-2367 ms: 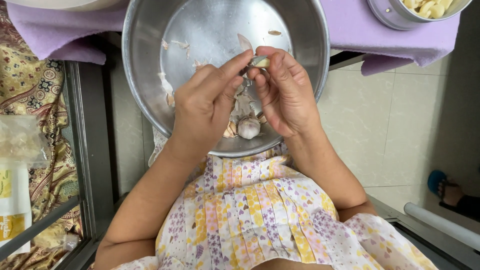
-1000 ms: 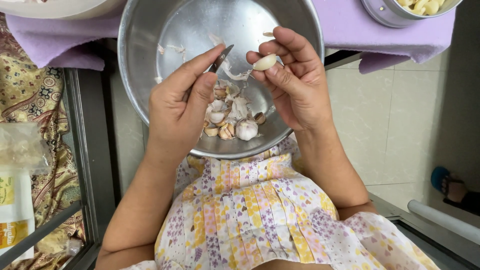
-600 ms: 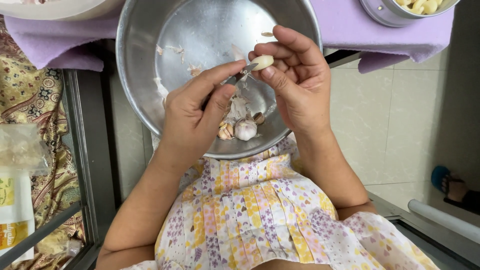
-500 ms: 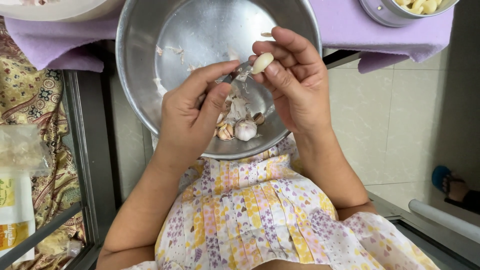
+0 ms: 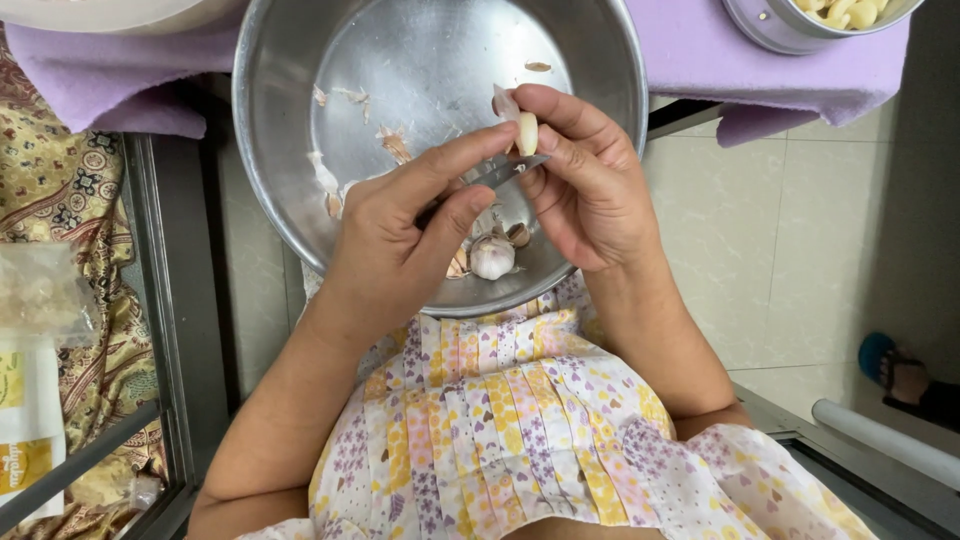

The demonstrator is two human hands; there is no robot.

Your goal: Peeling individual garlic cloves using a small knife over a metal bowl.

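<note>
**Two hands peel a garlic clove over a steel bowl**

Nearest to us lies a lap in a floral dress (image 5: 520, 420), and the big steel bowl (image 5: 300, 200) rests at its far edge; we place everything else by that bowl. Just above the bowl's near rim, our left hand (image 5: 400, 235) has its grip closed around a small knife (image 5: 500, 175), thumb and forefinger pressed along it, with the blade tip pointing toward the right hand. Our right hand (image 5: 590, 190) is over the near right part of the bowl, and its grip is clamped on a pale garlic clove (image 5: 526, 132), pinched between the thumb and the fingertips; a flap of papery skin stands off the top of the clove. The knife tip sits just below the clove, touching or almost touching it; we cannot tell which.

Inside the bowl, under the two hands, lie a few unpeeled garlic pieces (image 5: 492, 258) near the near wall. Farther in, on the bowl's left and middle floor, scraps of garlic skin (image 5: 325, 180) are scattered.

Beyond the bowl a purple cloth (image 5: 720, 60) covers the worktop. At the bowl's far right, on that cloth, stands a smaller steel container (image 5: 770, 25) holding peeled cloves (image 5: 850, 12). Left of the bowl hangs a patterned golden fabric (image 5: 60, 200)
</note>
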